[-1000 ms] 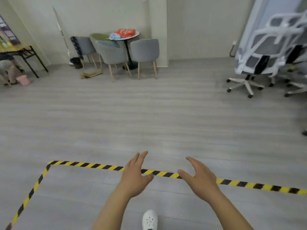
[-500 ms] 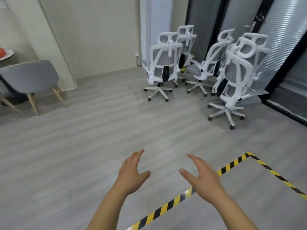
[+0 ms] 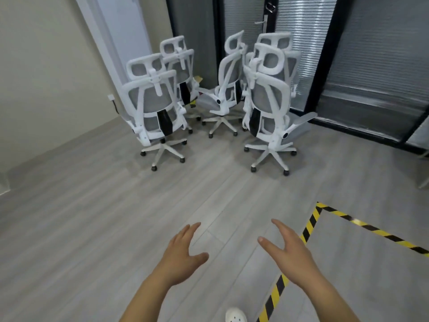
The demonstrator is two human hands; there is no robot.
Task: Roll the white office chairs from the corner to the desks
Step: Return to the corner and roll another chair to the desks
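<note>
Several white office chairs with grey mesh backs stand bunched in the far corner. The nearest two have their backs toward me: one on the left (image 3: 154, 105) and one on the right (image 3: 267, 96). Two more stand behind them, one (image 3: 180, 66) by the wall and one (image 3: 228, 89) seen side-on. My left hand (image 3: 183, 256) and my right hand (image 3: 290, 252) are stretched out in front of me, low in view, fingers straight and spread, holding nothing. Both hands are well short of the chairs.
Grey plank floor lies open between me and the chairs. Yellow-and-black hazard tape (image 3: 311, 224) marks a corner on the floor at the right. Dark-framed glass panels with blinds (image 3: 371, 66) run behind the chairs. A white shoe (image 3: 235, 317) shows at the bottom edge.
My view has swung right, from the round table with grey chairs to the white chairs, which are now nearer and centred. Both hands stay open and empty.
</note>
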